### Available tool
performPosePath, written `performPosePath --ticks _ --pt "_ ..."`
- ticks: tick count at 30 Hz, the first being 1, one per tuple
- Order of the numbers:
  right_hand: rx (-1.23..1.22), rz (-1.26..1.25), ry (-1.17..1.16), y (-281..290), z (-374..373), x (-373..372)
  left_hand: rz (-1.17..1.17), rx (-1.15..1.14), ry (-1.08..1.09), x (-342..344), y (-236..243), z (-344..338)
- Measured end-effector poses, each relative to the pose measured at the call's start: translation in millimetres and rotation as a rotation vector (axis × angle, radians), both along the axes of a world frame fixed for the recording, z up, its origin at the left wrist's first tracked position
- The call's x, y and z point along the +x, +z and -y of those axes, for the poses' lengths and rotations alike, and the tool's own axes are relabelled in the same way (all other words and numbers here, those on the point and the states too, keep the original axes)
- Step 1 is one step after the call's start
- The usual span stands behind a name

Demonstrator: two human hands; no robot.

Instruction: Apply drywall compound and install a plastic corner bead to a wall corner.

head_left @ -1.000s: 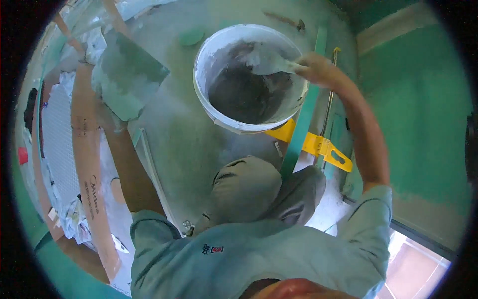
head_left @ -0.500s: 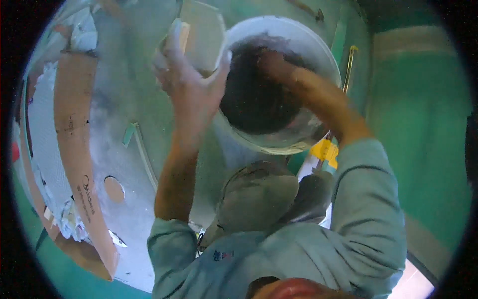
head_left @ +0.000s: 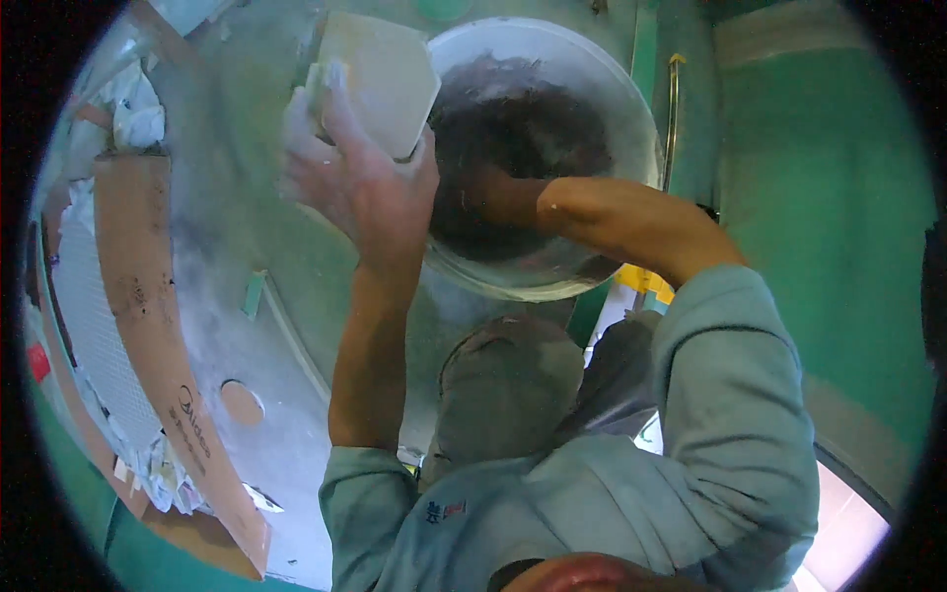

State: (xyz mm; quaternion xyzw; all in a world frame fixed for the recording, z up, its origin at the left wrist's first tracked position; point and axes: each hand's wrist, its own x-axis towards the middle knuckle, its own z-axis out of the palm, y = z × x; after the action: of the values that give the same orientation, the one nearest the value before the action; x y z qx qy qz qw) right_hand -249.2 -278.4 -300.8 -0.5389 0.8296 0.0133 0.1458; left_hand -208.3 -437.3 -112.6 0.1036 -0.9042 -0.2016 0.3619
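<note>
My left hand (head_left: 355, 173), pale with dust, grips a pale, square-edged board (head_left: 380, 74) upright at the left rim of a large white bucket (head_left: 633, 104). My right arm reaches into the bucket, where my right hand (head_left: 498, 192) is deep in shadow among grey material; its fingers and anything they hold are hidden. My bent, clothed knees (head_left: 508, 385) are just below the bucket.
A long cardboard strip (head_left: 133, 247) and crumpled white wrapping (head_left: 138, 109) lie on the left. A thin pale strip (head_left: 291, 326) and cut disc (head_left: 242, 400) lie nearby. Right are green boards (head_left: 643, 59), a metal bar (head_left: 673, 109), yellow tool (head_left: 646, 281) and green wall (head_left: 819, 227).
My left hand has brought the board from the left up beside the bucket and turned it. My right hand has moved from the right rim, where it held a scraper, down into the bucket.
</note>
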Motion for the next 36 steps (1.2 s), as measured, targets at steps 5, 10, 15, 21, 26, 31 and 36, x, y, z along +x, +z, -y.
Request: performPosePath --ticks 5,10,15,21,26,31,36 --pt "0.155 0.083 0.108 21.4 -1.4 -13.1 -0.011 -0.012 0.026 6.7 -3.3 1.1" --pt "0.514 0.876 -0.104 11.8 -21.9 -112.3 -0.041 -0.004 0.024 2.9 -1.3 -8.1" --pt "0.164 -0.28 0.211 -29.0 -25.1 -91.1 -0.042 -0.013 -0.027 5.1 -9.2 9.1" --pt "0.175 -0.068 0.084 -13.2 -32.9 -90.5 -0.056 0.114 -0.124 -6.7 -15.3 9.1" --pt "0.134 -0.015 0.015 4.1 -8.5 -116.3 -0.012 0.237 -0.139 -3.2 -2.9 1.0" --pt "-0.096 -0.235 0.166 22.3 -63.4 -99.5 0.021 0.27 -0.142 8.1 -9.9 13.5" --pt "-0.161 -0.35 0.24 39.4 -21.3 -69.2 0.174 0.189 -0.067 15.7 7.4 5.7"
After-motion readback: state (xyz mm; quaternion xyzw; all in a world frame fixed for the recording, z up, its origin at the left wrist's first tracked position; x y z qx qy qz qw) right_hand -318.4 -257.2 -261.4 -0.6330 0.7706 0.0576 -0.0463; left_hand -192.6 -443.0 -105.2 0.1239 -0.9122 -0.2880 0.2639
